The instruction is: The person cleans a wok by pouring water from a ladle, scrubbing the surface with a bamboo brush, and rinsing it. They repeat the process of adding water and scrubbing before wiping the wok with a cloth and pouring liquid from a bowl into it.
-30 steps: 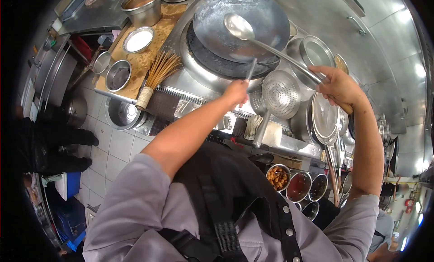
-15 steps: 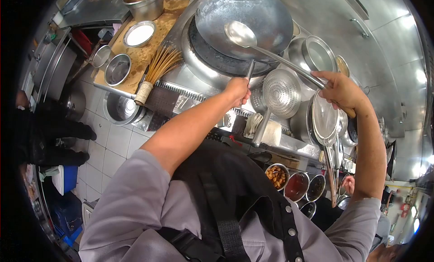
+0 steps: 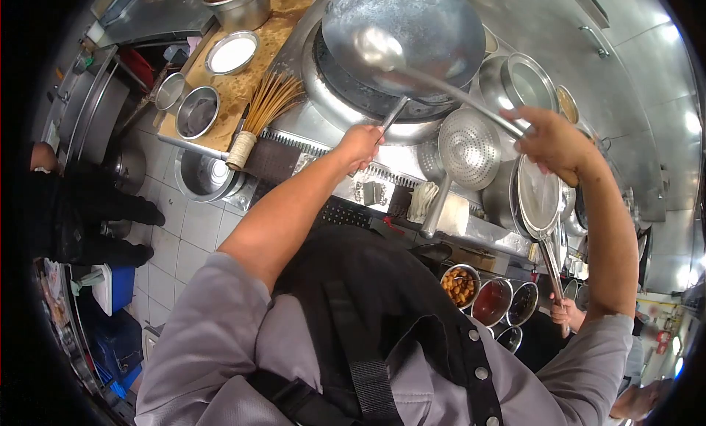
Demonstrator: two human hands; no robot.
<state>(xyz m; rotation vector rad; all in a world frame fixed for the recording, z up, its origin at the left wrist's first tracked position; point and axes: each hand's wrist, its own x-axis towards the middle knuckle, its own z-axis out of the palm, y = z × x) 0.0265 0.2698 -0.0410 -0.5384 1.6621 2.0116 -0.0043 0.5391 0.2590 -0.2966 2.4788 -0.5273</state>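
Your left hand's (image 3: 360,147) fingers curl round the wok handle (image 3: 395,111); your right hand's (image 3: 555,141) grip the ladle (image 3: 456,95). The wok (image 3: 441,29) sits near twelve o'clock, ladle bowl (image 3: 379,49) over it; blur hides any contact. Hold both firmly, clear of the skimmer (image 3: 469,147) at two o'clock.

No writing (labels and numbers included) can be read.
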